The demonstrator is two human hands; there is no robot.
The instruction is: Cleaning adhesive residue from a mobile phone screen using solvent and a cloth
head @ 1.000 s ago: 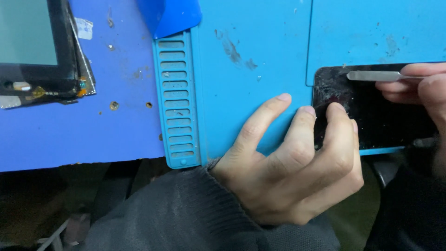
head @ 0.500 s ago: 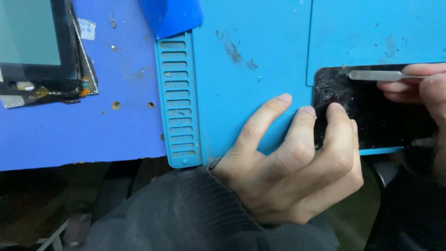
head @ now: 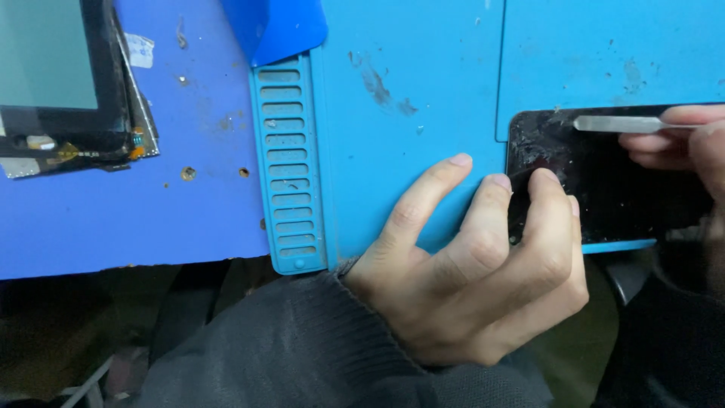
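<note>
Half the cracked phone (head: 604, 181) off-frame.

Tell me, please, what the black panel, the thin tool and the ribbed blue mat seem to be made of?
Black panel: probably glass, glossy, with fine cracks and pale scuffs near its left end. Thin tool: looks like metal, flat, with a dull silver sheen. Blue mat: likely silicone or soft rubber, matte, with moulded slots and dark smudges. The left hand presses the panel; the right hand holds the tool.

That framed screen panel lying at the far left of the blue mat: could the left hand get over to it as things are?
Probably yes. The left hand presses fingertips on the cracked black phone, holding nothing. Between it and the screen panel lies only bare blue mat and a low ribbed strip.
</note>
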